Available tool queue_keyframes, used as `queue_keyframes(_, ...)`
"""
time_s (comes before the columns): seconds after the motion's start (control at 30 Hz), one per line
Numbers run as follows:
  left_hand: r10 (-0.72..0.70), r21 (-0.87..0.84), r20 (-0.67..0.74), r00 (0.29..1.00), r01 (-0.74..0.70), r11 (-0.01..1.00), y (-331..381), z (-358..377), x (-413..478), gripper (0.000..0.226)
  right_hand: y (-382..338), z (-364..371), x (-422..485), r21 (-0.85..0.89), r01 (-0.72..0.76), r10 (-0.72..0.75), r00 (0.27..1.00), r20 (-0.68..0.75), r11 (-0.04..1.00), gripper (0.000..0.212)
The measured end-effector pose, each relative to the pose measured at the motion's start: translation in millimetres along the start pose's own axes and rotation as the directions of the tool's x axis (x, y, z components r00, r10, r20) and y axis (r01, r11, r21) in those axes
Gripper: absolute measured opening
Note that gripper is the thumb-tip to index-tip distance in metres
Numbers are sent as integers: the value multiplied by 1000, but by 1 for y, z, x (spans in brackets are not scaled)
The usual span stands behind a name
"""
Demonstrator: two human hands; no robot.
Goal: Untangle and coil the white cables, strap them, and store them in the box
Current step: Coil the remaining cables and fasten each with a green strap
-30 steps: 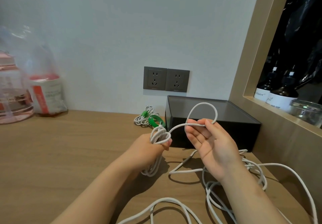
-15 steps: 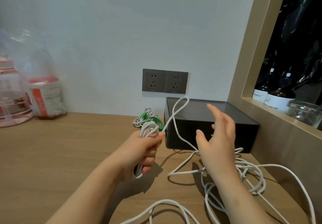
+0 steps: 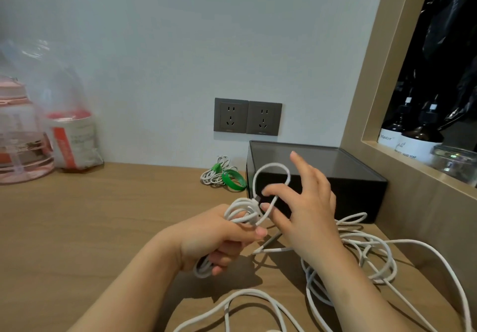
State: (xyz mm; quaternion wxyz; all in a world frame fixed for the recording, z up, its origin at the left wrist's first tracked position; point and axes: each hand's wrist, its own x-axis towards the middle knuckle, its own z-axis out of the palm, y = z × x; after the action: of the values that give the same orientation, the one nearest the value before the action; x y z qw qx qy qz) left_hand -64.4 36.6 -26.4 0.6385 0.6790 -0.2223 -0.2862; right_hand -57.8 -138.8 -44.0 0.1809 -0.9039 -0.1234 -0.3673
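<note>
The left hand clenches a coil of white cable above the middle of the desk, just before the black box at the back right corner. The right hand, spread wide, touches a fresh loop; whether it pinches it I cannot tell. Lay that loop level with the coil, tuck it under the left thumb, and draw slack from the tangle by the right edge.

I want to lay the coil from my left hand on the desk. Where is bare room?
The widest bare desktop lies left of the left hand, bordered by the pink jug and the strapped bundle near the wall. Crowded: loose white cables cover the near and right desk, up to the black box.
</note>
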Motion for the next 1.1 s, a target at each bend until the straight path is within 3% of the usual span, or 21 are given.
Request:
queue_keyframes(0.07,50,-83,-75,996,-56,995,1,-5,0,27,4,-4,1,42,-118,121,991,-61,992,2)
queue_keyframes(0.2,63,-319,-431,900,-217,923,-2,-16,10,28,12,-13,3,189,-267,301,936,-183,945,10)
queue_keyframes(0.3,-24,-421,-596,802,-287,860,-4,-16,19,33,2,-14,1,400,-260,323,942,-96,879,16)
queue_keyframes(0.43,-104,-505,-681,725,-362,783,-5,-19,24,33,-6,-19,0,672,-233,245,966,79,702,26)
queue_keyframes(0.5,-123,-542,-686,717,-391,744,-5,-24,24,33,-9,-20,1,738,-257,183,966,182,624,22)
queue_keyframes(0.57,-99,-543,-667,739,-390,744,-4,-27,22,32,-9,-18,3,704,-306,202,952,230,641,22)
queue_keyframes(0.7,2,-629,-419,908,-293,720,1,-21,12,30,-6,-11,4,643,-406,291,914,283,649,21)
queue_keyframes(0.77,59,-658,-329,942,-274,701,3,-18,10,31,-4,-7,3,557,-413,287,909,303,721,22)
queue_keyframes(0.83,89,-614,-312,946,-272,741,2,-17,10,29,-4,-4,1,490,-405,276,908,315,772,23)
queue_keyframes(0.93,102,-530,-310,945,-261,807,0,-16,10,21,-5,-5,1,499,-411,276,905,323,763,19)
queue_keyframes(1.1,102,-412,-370,923,-262,873,-1,-10,13,18,-9,-9,3,719,-405,246,914,322,564,23)
